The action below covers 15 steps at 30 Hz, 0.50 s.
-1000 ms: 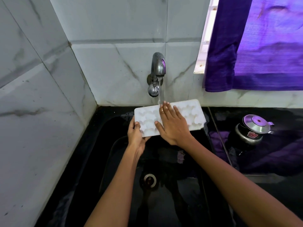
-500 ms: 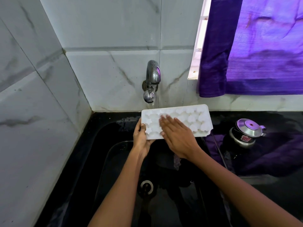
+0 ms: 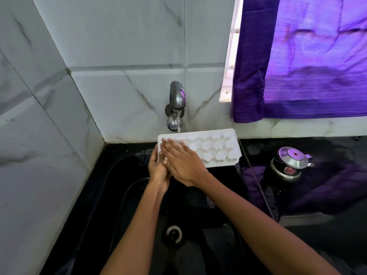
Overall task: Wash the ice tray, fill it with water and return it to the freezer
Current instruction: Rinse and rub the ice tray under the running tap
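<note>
While right hand [image 3: 183, 165] lies flat, hiding tray [image 3: 216, 149] cells, left hand [image 3: 157, 168] grip — partly covered — holds its end.

Ice tray [image 3: 216, 149] under tap [image 3: 175, 105], over sink [image 3: 123, 195]

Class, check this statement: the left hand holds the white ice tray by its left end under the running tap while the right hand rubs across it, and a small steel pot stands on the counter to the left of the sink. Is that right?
Not quite. The head view shows the steel pot on the counter to the right of the sink, not the left. The rest holds: the left hand grips the ice tray by its left end under the running tap, and the right hand lies flat across it.
</note>
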Available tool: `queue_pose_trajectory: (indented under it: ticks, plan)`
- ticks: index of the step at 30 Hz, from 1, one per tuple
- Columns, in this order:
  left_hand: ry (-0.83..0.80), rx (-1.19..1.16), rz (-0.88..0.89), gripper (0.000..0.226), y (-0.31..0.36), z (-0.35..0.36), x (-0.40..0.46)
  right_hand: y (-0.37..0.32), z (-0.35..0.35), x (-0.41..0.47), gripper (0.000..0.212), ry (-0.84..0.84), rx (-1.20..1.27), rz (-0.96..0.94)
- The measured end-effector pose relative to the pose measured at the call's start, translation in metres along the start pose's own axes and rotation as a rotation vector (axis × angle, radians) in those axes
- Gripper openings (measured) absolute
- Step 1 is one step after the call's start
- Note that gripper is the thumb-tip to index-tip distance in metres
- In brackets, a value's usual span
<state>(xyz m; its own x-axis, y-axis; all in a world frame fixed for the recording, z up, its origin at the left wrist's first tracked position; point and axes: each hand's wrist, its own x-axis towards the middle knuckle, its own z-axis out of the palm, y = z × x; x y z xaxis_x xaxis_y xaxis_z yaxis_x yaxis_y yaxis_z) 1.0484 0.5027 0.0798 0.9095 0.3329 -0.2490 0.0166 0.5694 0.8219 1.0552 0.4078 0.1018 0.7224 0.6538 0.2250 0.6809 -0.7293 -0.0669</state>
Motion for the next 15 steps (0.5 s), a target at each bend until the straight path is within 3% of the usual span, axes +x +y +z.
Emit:
queue_pose_trajectory:
  ticks: [4, 8, 15]
  plan:
    - [0.114, 0.006, 0.04, 0.037, 0.017, -0.036, -0.001, 0.007, 0.008, -0.003, 0.064, -0.027, 0.011, -0.077]
    - [0.207, 0.081, 0.063, 0.036, 0.031, -0.064, -0.009, 0.027, 0.014, -0.021, 0.084, -0.075, 0.11, 0.019]
    - [0.231, 0.149, 0.028, 0.036, 0.036, -0.073, -0.023, 0.026, 0.024, -0.033, 0.085, -0.017, 0.188, 0.28]
